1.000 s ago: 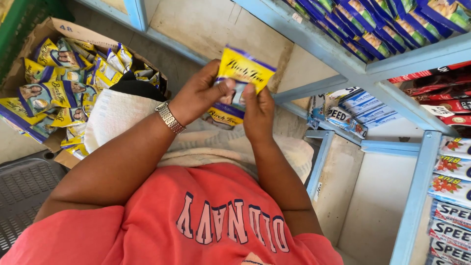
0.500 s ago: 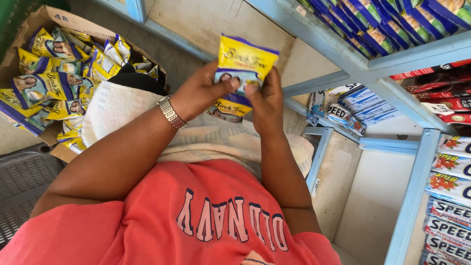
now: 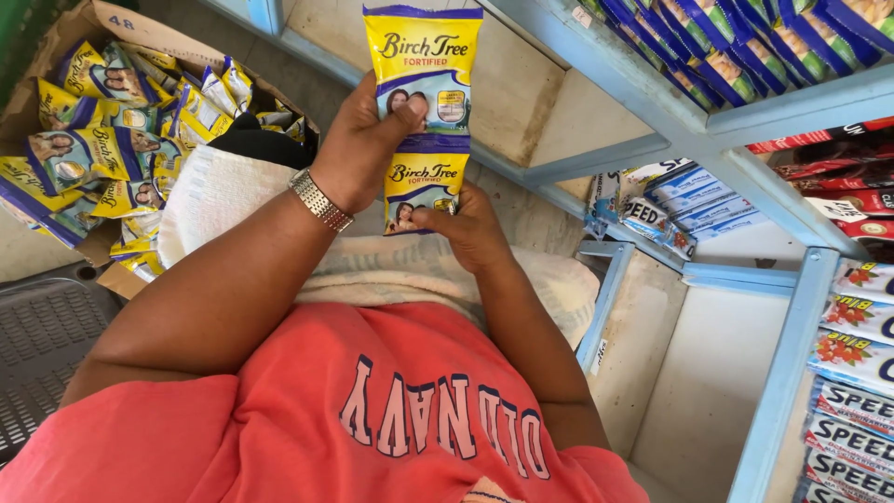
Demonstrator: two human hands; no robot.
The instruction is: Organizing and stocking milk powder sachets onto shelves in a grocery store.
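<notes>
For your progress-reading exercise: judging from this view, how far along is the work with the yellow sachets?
Done: other packets already stand on the blue shelves. In hand: the left hand holds a strip of yellow sachets up by its upper sachet, while the right hand pinches the lower one. Left: the cardboard box still holds many yellow sachets, so much seems to remain.

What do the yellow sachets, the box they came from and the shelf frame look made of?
Yellow sachets: glossy plastic film, judging by sheen and crimped ends. Box: plain brown cardboard, matte, flaps bent. Shelf frame: probably painted wood, light blue; could be metal.
</notes>
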